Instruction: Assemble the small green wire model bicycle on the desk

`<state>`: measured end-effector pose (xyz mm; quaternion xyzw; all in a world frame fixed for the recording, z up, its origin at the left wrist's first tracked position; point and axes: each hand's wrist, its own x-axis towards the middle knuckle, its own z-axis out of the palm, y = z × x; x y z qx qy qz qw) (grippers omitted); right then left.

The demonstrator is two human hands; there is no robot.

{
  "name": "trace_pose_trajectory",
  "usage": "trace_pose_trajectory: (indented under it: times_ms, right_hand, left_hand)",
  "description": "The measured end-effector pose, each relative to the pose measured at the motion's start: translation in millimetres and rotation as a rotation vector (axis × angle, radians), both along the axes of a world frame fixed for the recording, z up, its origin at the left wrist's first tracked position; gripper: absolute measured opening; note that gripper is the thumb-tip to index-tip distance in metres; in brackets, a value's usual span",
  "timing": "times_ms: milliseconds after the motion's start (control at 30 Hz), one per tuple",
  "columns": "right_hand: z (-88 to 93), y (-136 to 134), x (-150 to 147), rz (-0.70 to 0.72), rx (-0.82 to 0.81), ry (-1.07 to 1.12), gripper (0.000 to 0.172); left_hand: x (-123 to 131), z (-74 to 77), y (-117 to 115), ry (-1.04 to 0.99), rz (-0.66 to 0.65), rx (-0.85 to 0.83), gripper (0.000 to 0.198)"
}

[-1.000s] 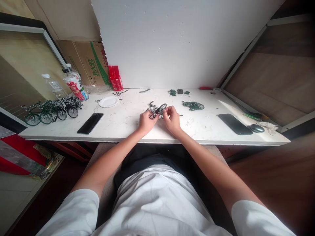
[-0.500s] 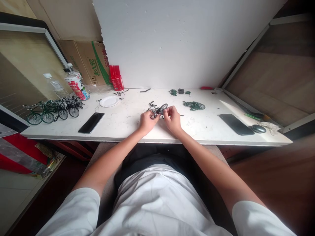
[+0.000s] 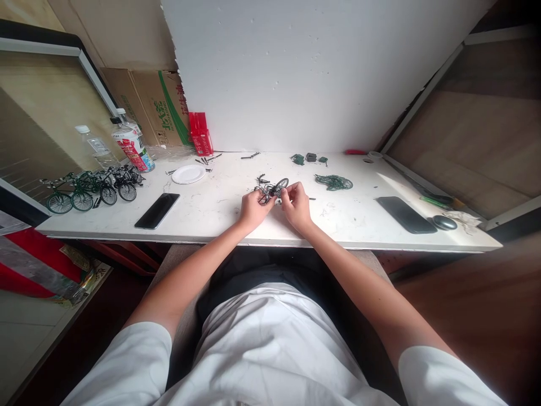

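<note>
Both my hands meet over the middle of the white table (image 3: 220, 220). My left hand (image 3: 252, 208) pinches the left side of a small dark model bicycle (image 3: 273, 189), its fingers closed on the frame. My right hand (image 3: 297, 204) grips the same model from the right, fingers curled near its wheel. The model sits just above the tabletop between my fingertips. A few loose dark parts (image 3: 261, 179) lie just behind it.
Several finished green and black model bicycles (image 3: 91, 189) stand at the far left with bottles (image 3: 131, 148) behind. A white plate (image 3: 188, 174), two dark phones (image 3: 157, 210) (image 3: 406, 214), a green parts pile (image 3: 333, 181), a mouse (image 3: 444, 222) and a cardboard box (image 3: 147, 104) surround the work area.
Both hands stay on the small model with only slight finger shifts. The view has drifted a little.
</note>
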<state>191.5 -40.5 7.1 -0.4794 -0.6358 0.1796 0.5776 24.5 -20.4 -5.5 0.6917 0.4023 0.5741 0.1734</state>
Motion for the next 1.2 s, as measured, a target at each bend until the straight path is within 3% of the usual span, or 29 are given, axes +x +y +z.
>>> trace_pose_trajectory:
  times_ms: [200,367,533,833,1033,1200]
  right_hand:
    - [3.7,-3.4,-0.9,0.023,-0.040,-0.052,0.064]
    - [3.5,-3.6,-0.7,0.018,0.003,0.002,0.046]
    - [0.4,-0.5,-0.2,0.021,0.019,0.006,0.040]
    - [5.0,-4.4,-0.7,0.018,-0.042,-0.019,0.060]
    - [0.9,-0.9,0.2,0.025,0.011,0.013,0.048]
    - [1.8,-1.2,-0.4,0.019,-0.022,-0.022,0.058]
  left_hand:
    - [-0.3,0.0,0.3,0.007,0.012,-0.004,0.018]
    - [-0.3,-1.4,1.2,0.001,0.009,-0.010,0.019]
    - [-0.4,-3.7,3.3,-0.003,0.001,-0.016,0.021]
    - [-0.7,-1.2,0.9,0.004,0.005,-0.005,0.021]
    - [-0.2,-2.7,2.1,-0.013,-0.013,-0.007,0.022]
    - [-0.3,-2.0,1.7,-0.006,-0.002,0.020,0.022]
